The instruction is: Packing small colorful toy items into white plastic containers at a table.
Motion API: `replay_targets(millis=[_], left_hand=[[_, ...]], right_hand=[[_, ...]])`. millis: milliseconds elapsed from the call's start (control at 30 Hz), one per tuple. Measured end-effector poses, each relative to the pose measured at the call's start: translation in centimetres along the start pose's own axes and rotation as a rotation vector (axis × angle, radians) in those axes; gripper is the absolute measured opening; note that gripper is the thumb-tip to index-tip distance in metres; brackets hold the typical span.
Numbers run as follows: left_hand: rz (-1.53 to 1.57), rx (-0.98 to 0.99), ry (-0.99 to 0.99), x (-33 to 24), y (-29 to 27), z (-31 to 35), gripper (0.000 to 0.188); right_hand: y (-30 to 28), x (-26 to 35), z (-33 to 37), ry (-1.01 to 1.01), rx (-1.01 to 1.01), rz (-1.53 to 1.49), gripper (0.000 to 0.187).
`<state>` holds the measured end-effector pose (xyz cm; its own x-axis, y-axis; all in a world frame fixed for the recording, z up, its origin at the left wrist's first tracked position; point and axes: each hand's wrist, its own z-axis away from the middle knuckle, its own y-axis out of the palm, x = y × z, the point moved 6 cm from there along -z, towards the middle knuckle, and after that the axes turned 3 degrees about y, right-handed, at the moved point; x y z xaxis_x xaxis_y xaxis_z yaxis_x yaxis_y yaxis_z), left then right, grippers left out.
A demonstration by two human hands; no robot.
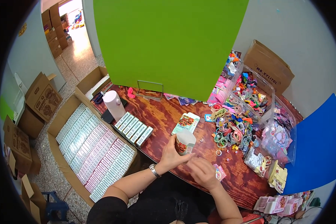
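Observation:
My left hand [170, 156], with a watch on its wrist, is wrapped around a small printed carton [186, 141] whose top end stands open. Just below and to the right of it is my right hand [203, 172], its fingers bent and smeared by motion. Whether those fingers hold anything does not show. Flattened green and white cartons [186, 122] lie on the table right behind the held one. Close to my right hand lies a pink printed card [220, 171]. Further right spreads a heap of colourful bands and small trinkets [233, 130].
A row of filled cartons [133, 128] sits left of my hands, beside a pink cylinder [114, 104]. A large cardboard box [53, 149] packed with cartons stands at the left. Clear bins [274, 98] of trinkets stand right. A green panel [168, 44] rises behind, a blue one [313, 145] rightward.

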<state>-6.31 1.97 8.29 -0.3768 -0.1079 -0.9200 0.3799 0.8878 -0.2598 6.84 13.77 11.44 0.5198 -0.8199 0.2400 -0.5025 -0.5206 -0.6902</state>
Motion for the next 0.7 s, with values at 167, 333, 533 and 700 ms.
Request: replay_targets(millis=[167,333,533,700], left_hand=[[-0.156,-0.015,0.134,-1.1,1.4,1.2,0.086],[-0.147,-0.050,0.319,-1.9,1.5,1.6,0.073],[-0.312,0.087,0.484,-1.9,2.0,2.1,0.065],[-0.330,0.077,0.489,-1.8,2.3,2.1,0.060]], right_hand=[[-1.0,-1.0,-2.2,0.271,-0.216,0.122,0.035],[-1.0,-1.4,-2.2,0.377,-0.090,0.072,0.031],[-2.3,-0.9,-3.1,0.339,0.083,0.039,0.026],[-0.7,-5.1,0.6,0.948,-0.144,-0.508,0.022]])
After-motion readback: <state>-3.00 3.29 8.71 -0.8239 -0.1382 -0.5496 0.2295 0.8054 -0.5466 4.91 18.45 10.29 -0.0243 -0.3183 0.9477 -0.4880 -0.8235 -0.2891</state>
